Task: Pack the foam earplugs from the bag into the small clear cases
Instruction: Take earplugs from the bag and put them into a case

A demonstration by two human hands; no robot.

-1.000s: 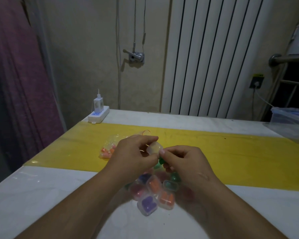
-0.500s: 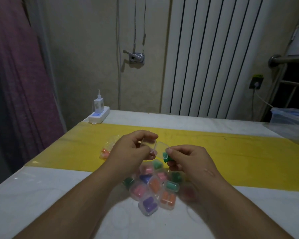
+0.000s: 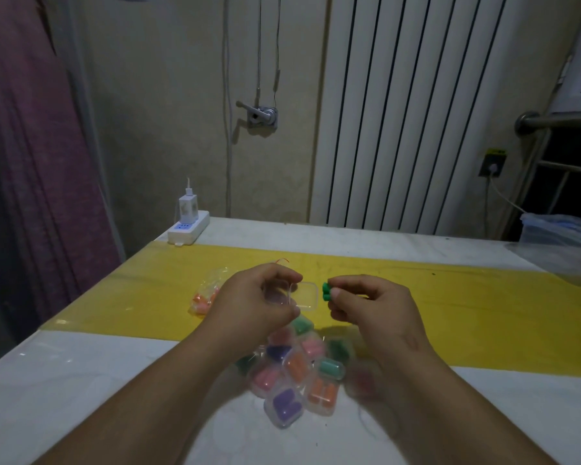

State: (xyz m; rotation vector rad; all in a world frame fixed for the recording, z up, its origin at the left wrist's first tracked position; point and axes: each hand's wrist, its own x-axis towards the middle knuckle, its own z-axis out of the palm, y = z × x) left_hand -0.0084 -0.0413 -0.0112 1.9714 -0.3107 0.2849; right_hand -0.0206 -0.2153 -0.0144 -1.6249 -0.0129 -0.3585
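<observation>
My left hand (image 3: 259, 303) holds a small clear case (image 3: 304, 296), opened, above the yellow strip of the table. Just to its right, my right hand (image 3: 369, 305) pinches green foam earplugs (image 3: 326, 291) between thumb and fingertips, a short gap from the case. Below my hands lies a pile of several filled clear cases (image 3: 299, 370) holding pink, orange, purple and green earplugs. A clear plastic bag with orange earplugs (image 3: 206, 297) lies on the yellow strip left of my left hand, partly hidden behind it.
A white power strip with a charger (image 3: 188, 224) sits at the table's far left corner. A clear plastic container (image 3: 560, 243) stands at the far right edge. The yellow strip (image 3: 467, 303) crosses the white table (image 3: 81, 380). A radiator and a wall are behind.
The case has come open in my left hand. My right hand has drawn away to the right with the green earplugs, so a gap now shows between the hands.
</observation>
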